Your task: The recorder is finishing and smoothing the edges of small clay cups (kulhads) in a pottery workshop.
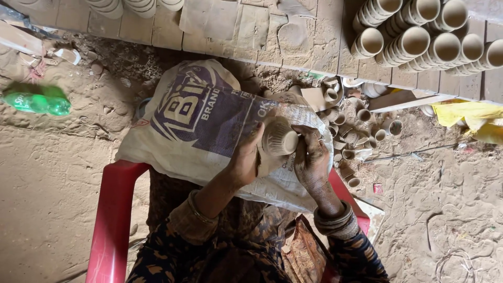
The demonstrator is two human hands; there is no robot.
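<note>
A small unfired clay cup (279,137) was observed held between both hands over a printed woven sack (209,120) spread across the lap of a person seated in a red plastic chair (112,209). The left hand (245,157) was closed around the near-left side of the cup, its grip pinching the cup wall. The right hand (310,157) was pressed against the cup's right side, fingers curled on it; whether anything else was held there could not be told.

It was judged that the work would be done well with light, even pressure, the cup being supported from both sides so that the thin wall was not dented, and turned gradually rather than squeezed.

The cup was pale tan and matt, lying on its side, with fine ridges running round its body; its mouth was hidden by the hands.

Loose cups (351,141) of the same kind were noted on the sandy floor (63,173) to the right, stacked cups (424,36) on a board (251,31) at the far side, and a green plastic bottle (36,102) at the left.
</note>
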